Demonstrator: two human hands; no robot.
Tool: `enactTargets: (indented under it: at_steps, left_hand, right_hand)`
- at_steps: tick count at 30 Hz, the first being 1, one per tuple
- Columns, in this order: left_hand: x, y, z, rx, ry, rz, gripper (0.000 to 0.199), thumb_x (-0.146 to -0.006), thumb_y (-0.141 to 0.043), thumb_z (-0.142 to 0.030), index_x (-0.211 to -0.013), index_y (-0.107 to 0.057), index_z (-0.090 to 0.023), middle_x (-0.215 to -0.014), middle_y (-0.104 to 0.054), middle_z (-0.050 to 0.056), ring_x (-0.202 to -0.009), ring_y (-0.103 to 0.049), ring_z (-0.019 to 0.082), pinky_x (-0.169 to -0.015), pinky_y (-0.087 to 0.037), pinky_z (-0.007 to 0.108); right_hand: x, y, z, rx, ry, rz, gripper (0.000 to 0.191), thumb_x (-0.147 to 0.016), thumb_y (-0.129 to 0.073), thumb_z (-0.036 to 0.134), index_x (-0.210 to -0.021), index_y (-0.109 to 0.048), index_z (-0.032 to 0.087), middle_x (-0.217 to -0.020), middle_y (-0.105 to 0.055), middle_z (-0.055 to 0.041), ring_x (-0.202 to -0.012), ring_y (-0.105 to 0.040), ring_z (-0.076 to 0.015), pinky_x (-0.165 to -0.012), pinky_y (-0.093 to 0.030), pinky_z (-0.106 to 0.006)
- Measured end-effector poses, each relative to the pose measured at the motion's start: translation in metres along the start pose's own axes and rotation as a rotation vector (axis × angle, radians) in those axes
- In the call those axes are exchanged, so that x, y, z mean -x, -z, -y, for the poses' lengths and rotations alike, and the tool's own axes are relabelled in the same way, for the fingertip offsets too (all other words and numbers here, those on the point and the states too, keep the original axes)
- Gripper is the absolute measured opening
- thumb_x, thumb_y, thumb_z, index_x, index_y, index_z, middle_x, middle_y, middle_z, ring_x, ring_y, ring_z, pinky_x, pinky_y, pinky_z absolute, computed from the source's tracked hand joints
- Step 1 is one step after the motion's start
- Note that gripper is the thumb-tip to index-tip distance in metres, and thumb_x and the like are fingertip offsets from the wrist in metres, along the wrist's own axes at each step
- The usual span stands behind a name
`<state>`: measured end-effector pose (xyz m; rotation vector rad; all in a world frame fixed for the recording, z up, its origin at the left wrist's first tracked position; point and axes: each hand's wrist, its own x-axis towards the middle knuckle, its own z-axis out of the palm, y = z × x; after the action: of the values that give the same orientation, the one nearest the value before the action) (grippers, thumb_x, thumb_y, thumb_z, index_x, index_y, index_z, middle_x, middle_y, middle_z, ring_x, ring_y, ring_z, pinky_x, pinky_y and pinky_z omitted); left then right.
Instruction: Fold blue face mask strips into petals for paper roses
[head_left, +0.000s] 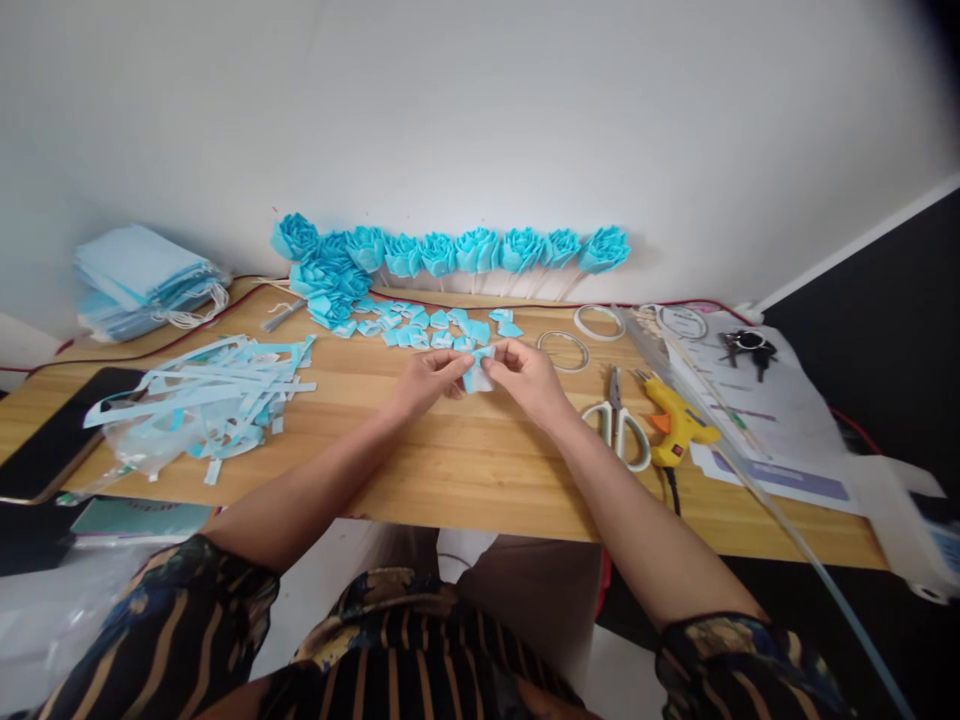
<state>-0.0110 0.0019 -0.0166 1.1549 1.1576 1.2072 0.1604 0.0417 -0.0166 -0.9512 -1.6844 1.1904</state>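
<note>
A small blue and white fabric piece [480,374] is pinched between my two hands above the middle of the table. My left hand [431,382] grips its left side with fingers closed. Its right side and top are held by my right hand [527,378], thumb and fingers pressed together. Just beyond my hands lie several folded blue petal pieces [409,335]. Behind them, several blue fabric flowers [478,250] on thin sticks lean in a row against the wall, with more flowers heaped [330,280] at the left end.
Cut strips [225,395], a phone [67,430] and stacked masks [146,270] are at left. At right are tape rolls [598,322], scissors [616,420], a yellow glue gun [679,425], keys [750,345], papers [757,400] and a white bottle [904,510].
</note>
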Motion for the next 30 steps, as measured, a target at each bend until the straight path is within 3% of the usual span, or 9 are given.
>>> enactTargets:
  at_steps: [4,7,10,13,17,20,25,30]
  left_hand:
    - [-0.001,0.001,-0.001,0.0,0.019,-0.019,0.03,-0.069,-0.077,-0.042,-0.072,-0.069,-0.013,-0.059,-0.064,0.001,-0.05,-0.055,0.009,-0.053,-0.047,0.022]
    - [-0.002,0.003,-0.001,0.113,0.043,-0.075,0.028,-0.072,-0.076,-0.04,-0.072,-0.068,-0.013,-0.061,-0.064,0.002,-0.053,-0.057,0.01,-0.054,-0.048,0.023]
    - [-0.002,0.004,-0.003,0.232,0.074,-0.106,0.028,-0.072,-0.076,-0.039,-0.074,-0.067,-0.013,-0.062,-0.064,0.002,-0.055,-0.058,0.011,-0.054,-0.048,0.023]
    - [-0.002,0.003,-0.004,0.268,0.062,-0.114,0.03,-0.071,-0.078,-0.04,-0.075,-0.066,-0.013,-0.062,-0.064,0.002,-0.056,-0.059,0.011,-0.053,-0.048,0.022]
    - [0.0,0.001,-0.004,0.194,0.023,-0.127,0.032,-0.07,-0.077,-0.044,-0.072,-0.067,-0.013,-0.061,-0.064,0.002,-0.054,-0.058,0.01,-0.053,-0.048,0.023]
    - [0.001,-0.001,-0.003,0.086,-0.037,-0.106,0.034,-0.071,-0.075,-0.047,-0.072,-0.069,-0.014,-0.06,-0.065,0.001,-0.051,-0.056,0.01,-0.054,-0.048,0.023]
    - [0.003,-0.003,-0.001,-0.011,-0.059,-0.01,0.035,-0.07,-0.076,-0.049,-0.073,-0.07,-0.014,-0.06,-0.064,0.001,-0.052,-0.056,0.009,-0.055,-0.047,0.023]
    - [0.0,0.0,0.0,0.025,-0.007,0.001,0.032,-0.068,-0.079,-0.044,-0.071,-0.069,-0.014,-0.06,-0.065,0.001,-0.053,-0.057,0.01,-0.057,-0.047,0.024]
  right_hand:
    - [0.003,-0.001,0.005,0.103,0.086,-0.023,0.012,-0.08,-0.063,0.032,-0.086,-0.061,0.021,-0.073,-0.057,0.002,-0.067,-0.054,-0.0127,-0.063,-0.045,-0.027]
    - [0.005,0.002,0.012,0.199,0.26,-0.08,0.027,-0.084,-0.058,0.026,-0.11,-0.062,0.025,-0.102,-0.067,-0.0037,-0.095,-0.062,-0.0189,-0.084,-0.051,-0.035]
    - [0.008,0.005,0.018,0.336,0.471,-0.065,0.037,-0.083,-0.053,0.016,-0.118,-0.059,0.028,-0.123,-0.064,-0.0056,-0.117,-0.057,-0.0232,-0.102,-0.045,-0.044]
    - [0.008,0.006,0.018,0.397,0.557,-0.04,0.04,-0.083,-0.05,0.012,-0.119,-0.058,0.028,-0.128,-0.062,-0.0062,-0.123,-0.054,-0.0238,-0.109,-0.038,-0.048]
    - [0.006,0.003,0.012,0.318,0.39,-0.054,0.019,-0.089,-0.054,0.027,-0.107,-0.06,0.025,-0.12,-0.064,-0.0071,-0.117,-0.058,-0.0234,-0.102,-0.044,-0.045]
    - [0.003,0.001,0.008,0.252,0.248,-0.068,0.015,-0.086,-0.06,0.037,-0.093,-0.06,0.023,-0.108,-0.067,-0.0062,-0.105,-0.061,-0.0227,-0.092,-0.049,-0.041]
    - [0.002,-0.001,0.009,0.234,0.231,-0.072,0.014,-0.083,-0.063,0.033,-0.075,-0.058,0.022,-0.096,-0.068,-0.0048,-0.096,-0.062,-0.0204,-0.088,-0.048,-0.037]
    - [0.003,0.003,0.012,0.217,0.24,-0.096,0.011,-0.085,-0.06,0.032,-0.079,-0.06,0.023,-0.1,-0.068,-0.0049,-0.097,-0.063,-0.0198,-0.088,-0.05,-0.036]
